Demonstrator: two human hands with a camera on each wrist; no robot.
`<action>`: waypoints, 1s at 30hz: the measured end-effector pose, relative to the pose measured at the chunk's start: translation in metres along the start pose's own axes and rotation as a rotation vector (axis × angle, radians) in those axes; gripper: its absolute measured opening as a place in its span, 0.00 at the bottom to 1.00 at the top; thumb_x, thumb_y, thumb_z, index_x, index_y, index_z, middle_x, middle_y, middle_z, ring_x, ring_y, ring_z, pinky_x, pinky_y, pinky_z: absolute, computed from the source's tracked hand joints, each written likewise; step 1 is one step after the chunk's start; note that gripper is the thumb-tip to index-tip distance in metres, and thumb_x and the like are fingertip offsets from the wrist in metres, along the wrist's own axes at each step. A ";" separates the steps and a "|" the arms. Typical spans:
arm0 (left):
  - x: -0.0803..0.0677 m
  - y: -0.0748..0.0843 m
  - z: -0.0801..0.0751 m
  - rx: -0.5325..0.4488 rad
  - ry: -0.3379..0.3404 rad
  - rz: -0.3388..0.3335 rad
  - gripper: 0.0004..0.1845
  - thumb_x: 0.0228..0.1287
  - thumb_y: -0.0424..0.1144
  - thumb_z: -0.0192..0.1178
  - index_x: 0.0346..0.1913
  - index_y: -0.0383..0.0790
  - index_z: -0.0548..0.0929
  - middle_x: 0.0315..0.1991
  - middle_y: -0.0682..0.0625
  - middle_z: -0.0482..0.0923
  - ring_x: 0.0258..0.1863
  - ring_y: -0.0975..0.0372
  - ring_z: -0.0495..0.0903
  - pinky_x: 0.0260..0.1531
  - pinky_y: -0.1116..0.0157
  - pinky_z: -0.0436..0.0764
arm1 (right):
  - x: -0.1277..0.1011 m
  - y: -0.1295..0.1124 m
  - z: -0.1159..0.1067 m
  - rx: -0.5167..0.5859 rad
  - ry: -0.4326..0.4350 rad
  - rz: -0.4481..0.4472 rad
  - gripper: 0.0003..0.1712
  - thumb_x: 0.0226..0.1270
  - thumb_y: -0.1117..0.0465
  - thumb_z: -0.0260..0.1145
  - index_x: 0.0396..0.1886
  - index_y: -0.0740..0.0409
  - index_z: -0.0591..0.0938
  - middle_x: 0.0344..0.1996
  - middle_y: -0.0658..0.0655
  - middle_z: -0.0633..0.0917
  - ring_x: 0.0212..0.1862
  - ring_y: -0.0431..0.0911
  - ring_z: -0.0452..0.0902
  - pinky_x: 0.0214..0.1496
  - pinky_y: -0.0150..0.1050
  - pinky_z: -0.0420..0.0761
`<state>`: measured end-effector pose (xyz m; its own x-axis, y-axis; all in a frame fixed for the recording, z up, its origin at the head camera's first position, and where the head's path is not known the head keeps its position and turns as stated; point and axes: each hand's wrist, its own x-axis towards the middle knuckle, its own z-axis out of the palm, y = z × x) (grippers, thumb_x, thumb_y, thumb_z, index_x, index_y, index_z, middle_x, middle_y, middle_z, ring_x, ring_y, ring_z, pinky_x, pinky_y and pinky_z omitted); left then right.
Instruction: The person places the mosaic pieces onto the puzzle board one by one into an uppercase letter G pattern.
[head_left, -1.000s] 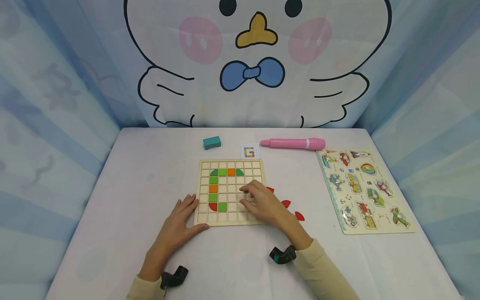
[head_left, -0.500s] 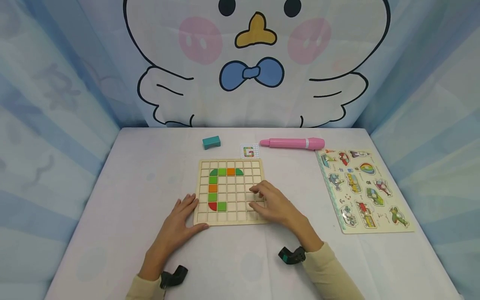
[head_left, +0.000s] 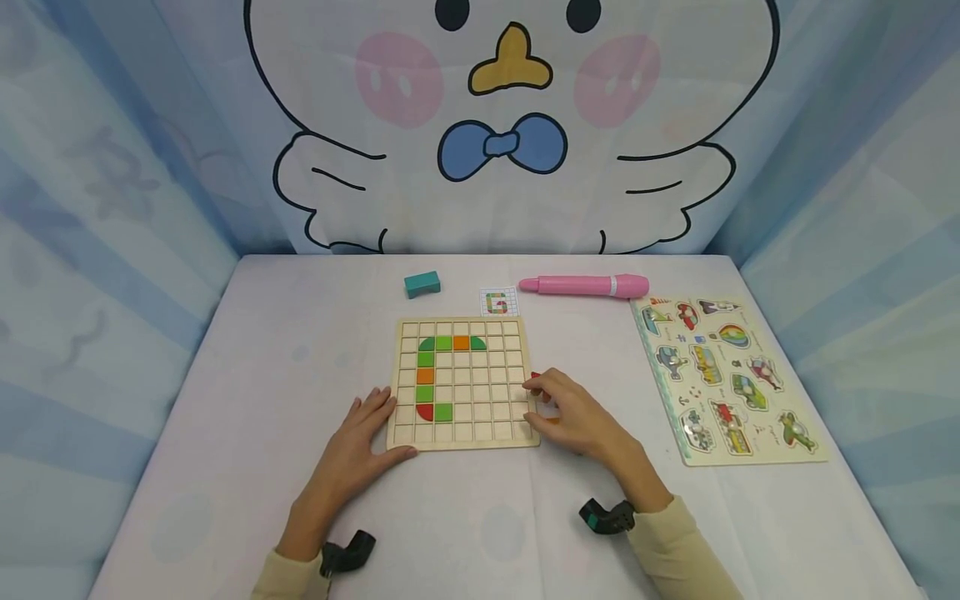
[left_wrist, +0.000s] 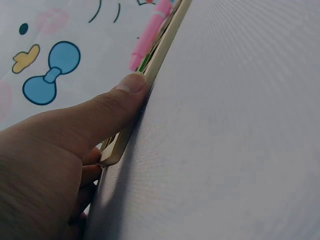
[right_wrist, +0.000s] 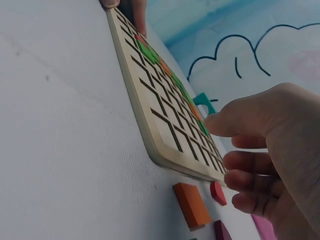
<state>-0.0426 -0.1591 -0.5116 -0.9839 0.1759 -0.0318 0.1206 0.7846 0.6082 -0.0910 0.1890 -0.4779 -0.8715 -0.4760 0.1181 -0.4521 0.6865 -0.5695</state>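
A wooden grid board (head_left: 465,444) lies on the table, with green, orange and red pieces (head_left: 426,376) set in its cells in a C-like outline. My left hand (head_left: 352,458) rests at its near left corner, thumb against the front edge and fingers along the left side. Just past the board's right edge hovers my right hand (head_left: 581,421), thumb and fingers apart, nothing visible between them. Under it, the right wrist view shows an orange block (right_wrist: 192,206), a red piece (right_wrist: 218,193) and a dark red piece (right_wrist: 222,230) on the table; the hand mostly hides them from the head view.
Behind the board lie a small pattern card (head_left: 499,302), a teal block (head_left: 422,284) and a pink pen-shaped object (head_left: 585,286). A picture puzzle board (head_left: 765,458) is at the right. A printed cloth backdrop (head_left: 502,217) closes off the far side.
My right hand has moved rightward from over the grid to beyond the board's right edge, above the loose pieces. The left hand has stayed at the corner.
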 end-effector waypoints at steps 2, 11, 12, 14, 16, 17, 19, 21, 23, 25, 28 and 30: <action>0.000 0.000 0.000 0.001 0.000 -0.001 0.49 0.53 0.59 0.73 0.74 0.37 0.68 0.77 0.43 0.62 0.79 0.49 0.56 0.81 0.47 0.53 | -0.003 0.002 -0.002 -0.005 -0.010 0.013 0.22 0.60 0.61 0.74 0.54 0.59 0.81 0.41 0.50 0.80 0.42 0.43 0.75 0.44 0.36 0.81; 0.000 0.000 -0.001 0.006 -0.002 -0.012 0.49 0.53 0.59 0.73 0.73 0.37 0.69 0.77 0.43 0.62 0.79 0.49 0.56 0.80 0.46 0.54 | -0.013 0.011 -0.007 -0.025 -0.070 0.046 0.21 0.60 0.61 0.73 0.53 0.58 0.82 0.42 0.49 0.81 0.43 0.41 0.74 0.47 0.36 0.81; 0.000 0.000 -0.001 0.007 -0.002 -0.011 0.49 0.53 0.59 0.73 0.73 0.37 0.69 0.77 0.43 0.62 0.79 0.49 0.56 0.80 0.46 0.54 | -0.014 0.012 -0.007 -0.031 -0.075 0.045 0.21 0.60 0.61 0.73 0.53 0.57 0.83 0.42 0.49 0.81 0.43 0.40 0.73 0.47 0.36 0.81; 0.000 0.000 -0.001 0.011 -0.001 -0.009 0.49 0.53 0.59 0.73 0.73 0.37 0.69 0.77 0.43 0.62 0.79 0.49 0.56 0.80 0.46 0.54 | -0.017 0.014 -0.007 -0.043 -0.088 0.046 0.21 0.60 0.60 0.74 0.53 0.57 0.83 0.42 0.48 0.80 0.43 0.39 0.73 0.47 0.35 0.82; 0.000 0.000 -0.001 0.015 0.001 -0.008 0.49 0.53 0.59 0.73 0.73 0.37 0.69 0.77 0.43 0.63 0.79 0.49 0.56 0.80 0.46 0.54 | -0.019 0.016 -0.007 -0.048 -0.096 0.044 0.20 0.59 0.60 0.74 0.52 0.56 0.83 0.42 0.47 0.80 0.42 0.38 0.72 0.47 0.35 0.81; 0.000 0.000 -0.001 0.016 0.002 -0.007 0.49 0.53 0.59 0.73 0.73 0.37 0.69 0.77 0.43 0.63 0.79 0.49 0.56 0.80 0.46 0.54 | -0.020 0.017 -0.007 -0.049 -0.100 0.044 0.20 0.59 0.60 0.74 0.52 0.56 0.83 0.42 0.47 0.80 0.42 0.38 0.72 0.47 0.35 0.82; 0.000 0.000 -0.001 0.019 0.004 -0.007 0.49 0.53 0.59 0.73 0.73 0.37 0.69 0.77 0.42 0.63 0.79 0.49 0.56 0.80 0.46 0.54 | -0.021 0.018 -0.007 -0.052 -0.103 0.044 0.20 0.58 0.60 0.74 0.51 0.56 0.84 0.41 0.47 0.79 0.42 0.38 0.72 0.48 0.35 0.82; -0.001 0.000 -0.001 0.019 0.005 -0.008 0.49 0.53 0.59 0.73 0.73 0.37 0.69 0.76 0.42 0.63 0.79 0.49 0.56 0.80 0.46 0.54 | -0.022 0.019 -0.008 -0.059 -0.104 0.042 0.19 0.58 0.61 0.75 0.50 0.56 0.85 0.41 0.47 0.79 0.42 0.37 0.73 0.48 0.35 0.82; -0.001 0.000 -0.001 0.018 0.006 -0.007 0.49 0.53 0.59 0.74 0.73 0.37 0.69 0.77 0.42 0.63 0.79 0.49 0.56 0.80 0.46 0.54 | -0.023 0.019 -0.008 -0.067 -0.104 0.040 0.17 0.58 0.61 0.75 0.48 0.56 0.85 0.41 0.47 0.80 0.43 0.38 0.74 0.49 0.36 0.83; -0.001 0.000 -0.002 0.016 0.007 -0.008 0.49 0.53 0.59 0.74 0.73 0.37 0.69 0.77 0.42 0.63 0.79 0.49 0.56 0.80 0.45 0.54 | -0.024 0.020 -0.008 -0.070 -0.105 0.036 0.15 0.58 0.62 0.75 0.45 0.56 0.86 0.41 0.47 0.80 0.43 0.38 0.74 0.49 0.36 0.84; -0.001 0.000 -0.002 0.015 0.009 -0.004 0.49 0.53 0.59 0.74 0.73 0.36 0.69 0.76 0.42 0.63 0.79 0.49 0.56 0.80 0.45 0.54 | -0.025 0.020 -0.009 -0.066 -0.103 0.023 0.12 0.57 0.64 0.75 0.42 0.55 0.87 0.41 0.48 0.81 0.42 0.38 0.75 0.48 0.36 0.84; -0.001 0.000 -0.001 0.015 0.011 -0.001 0.49 0.53 0.59 0.74 0.73 0.36 0.69 0.76 0.42 0.63 0.79 0.49 0.57 0.80 0.45 0.54 | -0.025 0.021 -0.009 -0.065 -0.102 0.014 0.12 0.57 0.65 0.75 0.42 0.55 0.86 0.41 0.48 0.81 0.41 0.39 0.75 0.46 0.35 0.84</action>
<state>-0.0416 -0.1604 -0.5107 -0.9854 0.1687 -0.0237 0.1215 0.7934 0.5964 -0.0802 0.2201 -0.4855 -0.8556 -0.5170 0.0250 -0.4539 0.7261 -0.5165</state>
